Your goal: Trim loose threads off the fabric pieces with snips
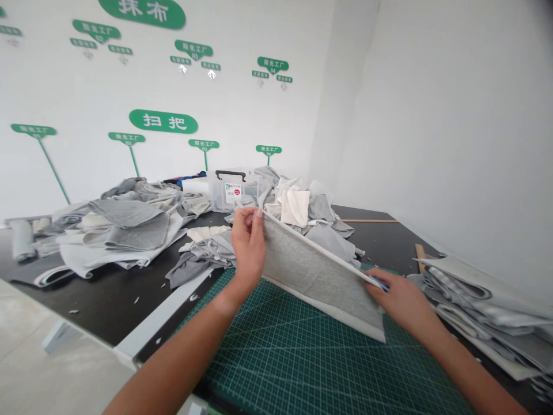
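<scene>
Pinching one upper corner of a grey rectangular cloth with white edges point(315, 268), my left hand point(249, 245) has thumb and fingers pressed together. My right hand point(400, 300) grips the other end, along with a slim blue object point(380, 283) I cannot identify. The cloth slants between my fingers, over a green gridded mat point(302, 357). If either pinch loosens, a corner could slip and fold under; the blue object, close against the fabric, could snag it. Just beyond my left fingers, a crumpled grey cloth heap point(209, 253) crowds the mat; a folded grey-and-white fabric stack point(479, 300) hems in my right.
</scene>
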The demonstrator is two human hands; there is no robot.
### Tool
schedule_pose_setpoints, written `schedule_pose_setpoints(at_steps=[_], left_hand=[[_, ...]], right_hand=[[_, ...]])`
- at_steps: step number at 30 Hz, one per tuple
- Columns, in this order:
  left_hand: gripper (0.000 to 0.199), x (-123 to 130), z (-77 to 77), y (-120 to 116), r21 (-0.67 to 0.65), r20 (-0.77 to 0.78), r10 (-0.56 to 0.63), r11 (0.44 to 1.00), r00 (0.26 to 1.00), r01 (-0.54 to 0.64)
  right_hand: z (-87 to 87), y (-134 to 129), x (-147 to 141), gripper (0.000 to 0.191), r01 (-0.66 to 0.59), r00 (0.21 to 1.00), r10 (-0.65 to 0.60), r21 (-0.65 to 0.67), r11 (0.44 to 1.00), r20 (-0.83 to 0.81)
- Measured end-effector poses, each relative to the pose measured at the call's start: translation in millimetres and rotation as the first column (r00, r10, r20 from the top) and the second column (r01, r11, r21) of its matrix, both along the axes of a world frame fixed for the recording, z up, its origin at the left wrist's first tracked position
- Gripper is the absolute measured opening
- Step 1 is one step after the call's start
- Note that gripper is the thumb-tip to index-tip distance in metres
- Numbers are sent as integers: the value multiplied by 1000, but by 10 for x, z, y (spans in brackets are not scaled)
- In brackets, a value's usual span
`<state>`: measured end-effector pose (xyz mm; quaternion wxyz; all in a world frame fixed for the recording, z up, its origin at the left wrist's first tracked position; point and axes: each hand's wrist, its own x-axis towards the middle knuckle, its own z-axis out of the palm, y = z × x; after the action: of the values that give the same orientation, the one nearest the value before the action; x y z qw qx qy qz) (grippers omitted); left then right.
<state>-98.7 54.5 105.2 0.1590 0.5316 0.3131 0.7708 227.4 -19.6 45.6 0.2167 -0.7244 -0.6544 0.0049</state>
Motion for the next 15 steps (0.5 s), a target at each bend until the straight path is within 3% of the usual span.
schedule_pose_setpoints(at_steps=[8,11,15], left_hand=[[13,-326,335,2,56,-46,-19,998,999,22],[15,-443,405,80,23,-19,-113,993,993,113],[18,-614,462,197,-26,42,-173,984,984,174]], right_hand=[[480,-55,356,35,74,995,-63,140,987,-84],[669,-142,422,38,52,977,0,237,970,-214],[910,-329,436,50,155,899,-26,263,952,-436]])
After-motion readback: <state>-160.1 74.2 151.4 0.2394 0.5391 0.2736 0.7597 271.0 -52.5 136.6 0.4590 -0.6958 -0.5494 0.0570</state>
